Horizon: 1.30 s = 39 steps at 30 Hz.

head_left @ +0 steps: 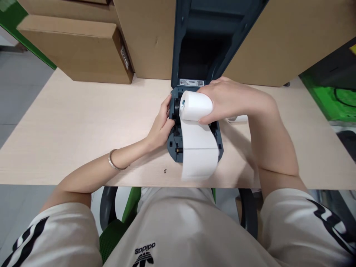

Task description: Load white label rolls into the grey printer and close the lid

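A dark blue-grey label printer [174, 148] stands on the table with its lid [214, 20] raised at the back. My right hand [222, 98] is closed around the right end of a white label roll [197, 104], over the printer's open bay. A strip of blank labels [199, 155] hangs from the roll towards me, across the printer's front and past it. My left hand [162, 124] grips the printer's left side wall, thumb on the inner edge and fingers along the outside. The roll hides much of the bay.
Behind the printer stand large cardboard panels [147, 40], with a cardboard box [69, 48] at the back left. A small white object [238, 118] lies right of the printer, partly behind my forearm. A tiny dark scrap [165, 171] sits near the table's [69, 133] front edge.
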Available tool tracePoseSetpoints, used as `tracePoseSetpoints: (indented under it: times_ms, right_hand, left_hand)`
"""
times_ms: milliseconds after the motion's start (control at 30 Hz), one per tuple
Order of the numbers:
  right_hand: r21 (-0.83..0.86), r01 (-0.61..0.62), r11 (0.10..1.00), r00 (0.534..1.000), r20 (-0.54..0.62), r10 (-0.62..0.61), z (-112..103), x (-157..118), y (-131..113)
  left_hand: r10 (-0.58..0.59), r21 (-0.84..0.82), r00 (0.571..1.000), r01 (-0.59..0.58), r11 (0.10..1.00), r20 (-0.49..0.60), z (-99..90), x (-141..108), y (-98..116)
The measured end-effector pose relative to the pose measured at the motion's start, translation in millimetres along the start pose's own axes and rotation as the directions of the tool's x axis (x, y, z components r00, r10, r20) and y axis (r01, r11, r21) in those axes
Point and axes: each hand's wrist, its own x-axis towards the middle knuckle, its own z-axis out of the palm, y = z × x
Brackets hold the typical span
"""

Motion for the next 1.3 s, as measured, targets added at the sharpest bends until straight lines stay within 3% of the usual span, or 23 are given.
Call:
tracePoseSetpoints:
  times_ms: [300,500,667,833,1133,1200,1300]
  right_hand:
    - [-0.16,0.045,0.986,0.996,-0.067,-0.056,44.9,27.0,0.4]
    - [-0.014,0.074,0.997,0.954,-0.29,-0.074,58.6,-33.9,-26.0]
    - [0.012,0.202,0.979,0.919,-0.348,-0.185,111.7,-81.5,-63.5]
    - [-0.057,0.163,0.985,0.911,-0.375,-0.172,154.4,-89.3,-83.8]
    - [-0.082,0.141,0.987,0.895,-0.416,-0.163,159.6,-101.7,-96.6]
    - [-0.065,0.168,0.984,0.898,-0.401,-0.18,147.7,-109.7,-95.7]
    - [0.031,0.188,0.982,0.935,-0.313,-0.169,107.5,-117.6,-77.5]
  left_hand:
    - [0.028,0.033,1.0,-0.028,0.999,0.007,-1.6,-3.6,0.7]
    - [0.047,0.042,0.999,-0.046,0.998,-0.012,1.1,-1.7,-1.6]
    - [0.044,0.041,0.999,-0.044,0.998,0.003,-0.7,1.2,-3.6]
    - [0.055,0.015,0.998,-0.055,0.998,-0.022,1.5,1.7,-8.2]
    - [-0.048,-0.057,0.996,0.044,0.997,-0.073,11.3,-1.7,-9.5]
    - [-0.079,-0.068,0.993,0.073,0.995,-0.083,13.2,-1.2,-8.2]
    - [-0.105,-0.082,0.991,0.098,0.992,-0.085,14.7,-0.2,-5.6]
